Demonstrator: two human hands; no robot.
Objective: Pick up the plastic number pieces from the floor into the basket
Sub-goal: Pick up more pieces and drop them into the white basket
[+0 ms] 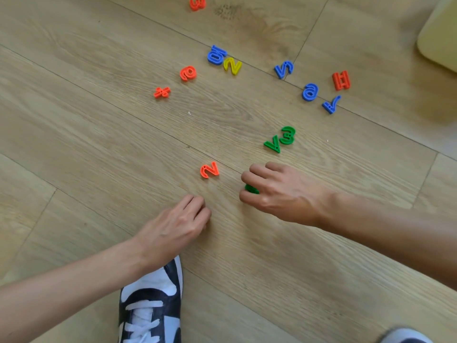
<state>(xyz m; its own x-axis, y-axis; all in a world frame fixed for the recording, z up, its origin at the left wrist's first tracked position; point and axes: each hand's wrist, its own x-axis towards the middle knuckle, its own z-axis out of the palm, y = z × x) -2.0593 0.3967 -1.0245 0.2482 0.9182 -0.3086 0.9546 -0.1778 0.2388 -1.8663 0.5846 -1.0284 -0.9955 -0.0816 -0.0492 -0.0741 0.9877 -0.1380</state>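
Several plastic number pieces lie scattered on the wooden floor. My right hand [279, 191] is curled around a green piece [251, 189], mostly hidden under the fingers. An orange 2 [209, 170] lies just left of that hand. My left hand [180, 226] rests low on the floor below the orange 2, fingers bent together, nothing visible in it. A green 7 [272, 144] and a green 3 [288, 135] lie just beyond my right hand. The pale yellow basket [439, 38] shows at the top right corner.
Farther off lie an orange 6 [188, 73], an orange division sign [162, 92], a blue piece [217, 55], a yellow 2 [232, 66], blue pieces [284, 69], an orange piece [341, 80] and an orange 3 [197, 3]. My black-and-white shoe [150, 303] stands at the bottom.
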